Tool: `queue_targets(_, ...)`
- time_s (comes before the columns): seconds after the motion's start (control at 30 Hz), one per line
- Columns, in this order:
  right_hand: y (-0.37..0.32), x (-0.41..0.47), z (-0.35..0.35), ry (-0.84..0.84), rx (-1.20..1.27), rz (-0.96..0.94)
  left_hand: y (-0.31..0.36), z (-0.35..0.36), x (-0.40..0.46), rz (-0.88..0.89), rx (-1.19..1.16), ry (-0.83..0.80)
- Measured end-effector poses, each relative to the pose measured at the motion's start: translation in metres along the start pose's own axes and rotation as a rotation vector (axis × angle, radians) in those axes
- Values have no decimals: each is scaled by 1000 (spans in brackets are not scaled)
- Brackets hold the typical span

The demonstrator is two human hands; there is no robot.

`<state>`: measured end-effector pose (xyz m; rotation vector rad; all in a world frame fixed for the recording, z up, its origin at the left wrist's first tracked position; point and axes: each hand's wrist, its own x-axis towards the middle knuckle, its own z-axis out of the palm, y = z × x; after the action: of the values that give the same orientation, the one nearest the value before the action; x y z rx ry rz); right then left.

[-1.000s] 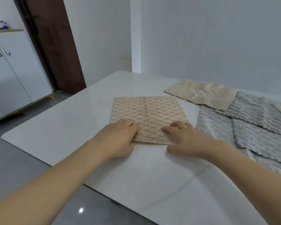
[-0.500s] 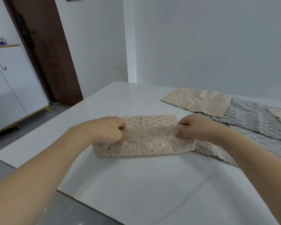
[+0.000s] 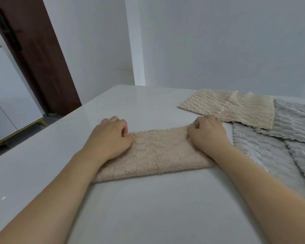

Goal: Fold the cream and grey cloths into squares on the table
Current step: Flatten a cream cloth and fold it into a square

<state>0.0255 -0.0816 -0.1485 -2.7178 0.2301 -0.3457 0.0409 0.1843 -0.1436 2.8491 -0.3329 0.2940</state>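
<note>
A cream cloth (image 3: 155,154) lies folded in half on the white table (image 3: 148,208), a long strip with its fluffy underside up. My left hand (image 3: 111,138) pinches its far left corner, fingers curled. At the far right corner my right hand (image 3: 207,133) pinches the cloth the same way. Both hands hold the folded edge down against the far edge of the cloth.
More cream cloths (image 3: 231,107) lie flat at the back right, overlapping several grey cloths (image 3: 278,148) that spread to the table's right edge. A dark door (image 3: 33,55) and a white cabinet (image 3: 5,106) stand to the left, past the table's left edge.
Both hands took the cloth's near edge, lifted it and carried it away from me over the far half. The cloth went from a flat square to a folded strip.
</note>
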Motion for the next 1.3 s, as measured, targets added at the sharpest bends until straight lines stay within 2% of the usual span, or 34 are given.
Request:
queue_targets(0.17, 2, 9, 4, -12, 30, -8, -10, 7, 5, 42, -91, 2)
queue_targets(0.27, 2, 11, 3, -21, 110, 20, -10, 6, 5, 36, -167, 65)
queue_targets(0.4, 1, 11, -6, -79, 220, 32, -13, 4, 5, 22, -154, 88)
queue_targets(0.5, 4, 10, -7, -88, 234, -29, -12, 4, 4, 14, -123, 86)
queue_targets(0.57, 4, 9, -8, -92, 371, -49, -12, 3, 3, 5, -108, 59)
queue_targets(0.7, 7, 11, -11, -78, 789, 41, -8, -1, 1, -3, -190, 49)
queue_targets(1.0, 11, 17, -20, -225, 1048, 226, -6, -12, -5, 22, -327, -6)
queue_targets(1.1, 14, 17, -22, -263, 1071, 217, -6, -13, -6, 77, -357, -2)
queue_targets(1.3, 12, 19, -25, -333, 943, 202, -9, -14, -4, 86, -308, 88)
